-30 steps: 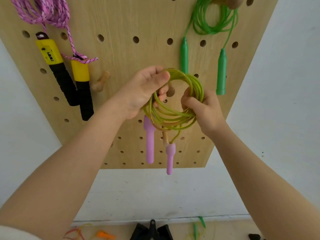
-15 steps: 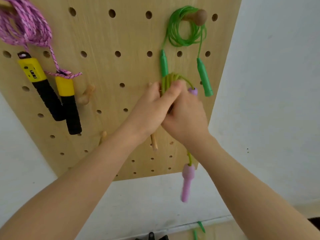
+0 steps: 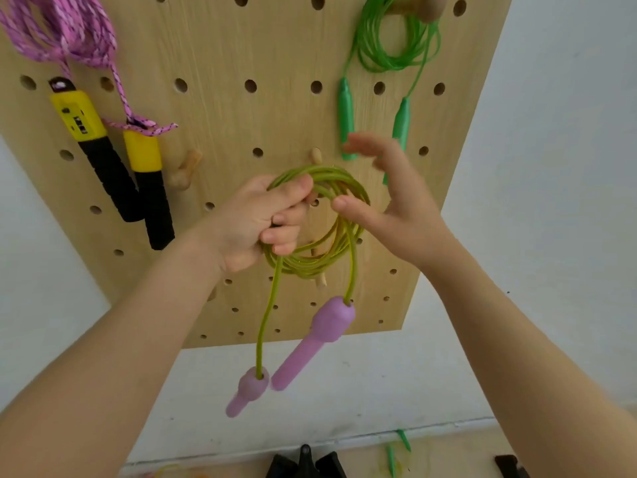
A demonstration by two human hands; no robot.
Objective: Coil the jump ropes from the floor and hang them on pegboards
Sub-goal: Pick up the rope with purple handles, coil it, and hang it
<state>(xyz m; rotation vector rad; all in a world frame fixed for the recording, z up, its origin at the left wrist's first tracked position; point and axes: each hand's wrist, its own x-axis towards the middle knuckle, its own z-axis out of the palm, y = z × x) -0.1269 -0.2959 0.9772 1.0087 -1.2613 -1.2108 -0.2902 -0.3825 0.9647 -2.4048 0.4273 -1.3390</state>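
Left grip: the left hand (image 3: 256,224) is clenched around the left side of the olive-green rope coil (image 3: 319,224), thumb laid across the top strands, fingers curled through the loop.
Right grip: the right hand (image 3: 393,205) is released, fingers spread and slightly blurred, thumb just beside the right edge of the coil; whether the thumb touches the rope cannot be told.
Coil: several loops of thin olive-green cord, held up in front of the lower middle of the pegboard (image 3: 241,115).
Handles: two lilac handles (image 3: 317,339) hang from the coil on short tails, below the pegboard's bottom edge, the left one lower than the right.
Pegs: a small wooden peg (image 3: 316,155) sticks out of the pegboard just above the coil; another wooden peg (image 3: 186,169) sits to the coil's left.
Bright green rope (image 3: 393,39): coiled on a large wooden peg at the pegboard's upper right, its two green handles hanging down behind the right hand's fingers.
Pink braided rope (image 3: 58,29): bunched at the pegboard's upper left, with yellow-and-black handles (image 3: 103,157) hanging below.
Writing: one yellow handle carries a small dark counter panel; its markings are too blurred to read.
Pegboard: pale wood with rows of round holes, mounted on a white wall.
Floor: below the pegboard, a strip of floor shows green rope ends and dark objects.
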